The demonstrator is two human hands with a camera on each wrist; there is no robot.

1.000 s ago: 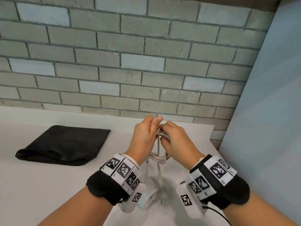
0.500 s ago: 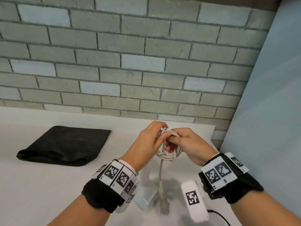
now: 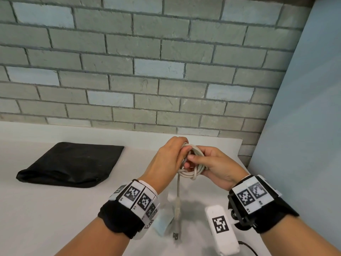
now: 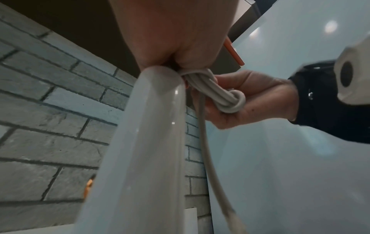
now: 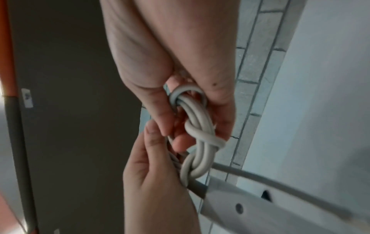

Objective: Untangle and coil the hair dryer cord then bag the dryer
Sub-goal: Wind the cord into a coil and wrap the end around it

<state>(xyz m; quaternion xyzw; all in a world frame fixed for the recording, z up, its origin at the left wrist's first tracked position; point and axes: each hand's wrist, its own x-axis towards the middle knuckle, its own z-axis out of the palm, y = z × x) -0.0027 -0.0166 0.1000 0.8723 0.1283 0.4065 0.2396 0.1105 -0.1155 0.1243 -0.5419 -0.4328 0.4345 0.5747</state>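
A white cord coil [image 3: 191, 172] is held up over the table between both hands. My left hand [image 3: 177, 152] grips its left side, fingers curled over the loops. My right hand [image 3: 203, 159] pinches the right side, thumb across the strands. In the right wrist view the cord [image 5: 198, 134] has one strand wrapped around the bundled loops. The loose tail drops straight down to the plug [image 3: 176, 236]. The white hair dryer [image 3: 163, 221] hangs below my left wrist, mostly hidden; its handle [image 4: 140, 142] fills the left wrist view. The black bag [image 3: 70, 163] lies flat to the left.
A white table [image 3: 46, 218] runs to a grey brick wall [image 3: 166, 80] behind. A pale blue panel [image 3: 304, 126] closes off the right side, near the table's right edge [image 3: 241, 145].
My right hand has turned from on top of the cord to its right side. The loops now show as a round coil between the hands, and both hands sit slightly lower.
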